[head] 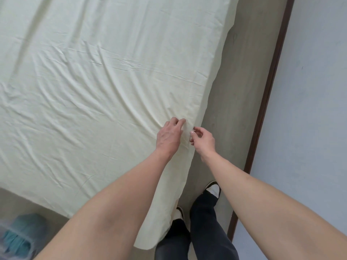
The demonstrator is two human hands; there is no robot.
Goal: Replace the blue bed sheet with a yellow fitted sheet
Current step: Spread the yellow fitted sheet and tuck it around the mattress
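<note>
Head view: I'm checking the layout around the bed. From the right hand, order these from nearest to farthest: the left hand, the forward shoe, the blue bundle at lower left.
Measured from the right hand:
1. Left hand, right beside it on the yellow sheet near the bed's edge.
2. Forward shoe, below it on the floor.
3. Blue bundle, far off in the lower left corner, blurred.

The fitted sheet (84, 81) lies spread over the bed, filling the left and centre. The floor (242, 87) runs along the bed's right side, with the baseboard (270, 87) and wall (309, 109) further right. Both hands meet at the sheet's right edge, the left hand (170, 136) on the sheet, the right hand (203, 138) just beside it. The person's feet (213, 188) stand on the floor below. A bundle of cloth (20, 235) lies at the lower left, beyond the bed's near edge.
</note>
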